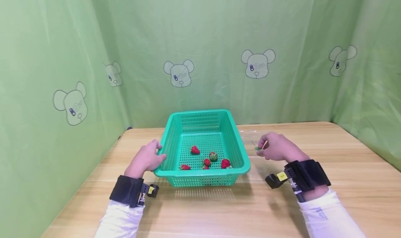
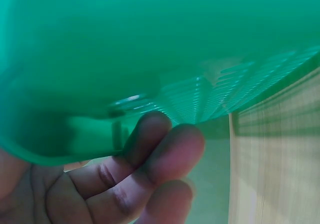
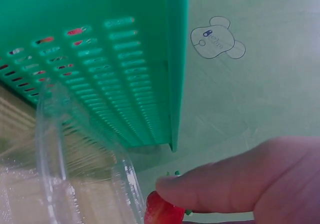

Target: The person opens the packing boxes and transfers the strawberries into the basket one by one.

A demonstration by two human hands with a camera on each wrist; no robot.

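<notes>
My left hand (image 1: 149, 156) grips the left rim of a green plastic basket (image 1: 203, 173), thumb over the edge and fingers (image 2: 175, 151) curled beneath it on the outside. Several red strawberries (image 1: 195, 150) lie on the basket's floor, mostly in its near half. To the right of the basket, my right hand (image 1: 277, 147) pinches one strawberry (image 3: 164, 209), whose green leaves show at the fingertips in the head view. Below and beside that hand is a clear plastic box (image 3: 92, 159), close against the basket's right side and hard to make out from the head.
A light wooden table (image 1: 200, 217) carries the basket and the box. Green curtains (image 1: 213, 29) with bear-head outlines hang behind and along both sides. A black strap with a small camera (image 1: 275, 180) sits on each wrist.
</notes>
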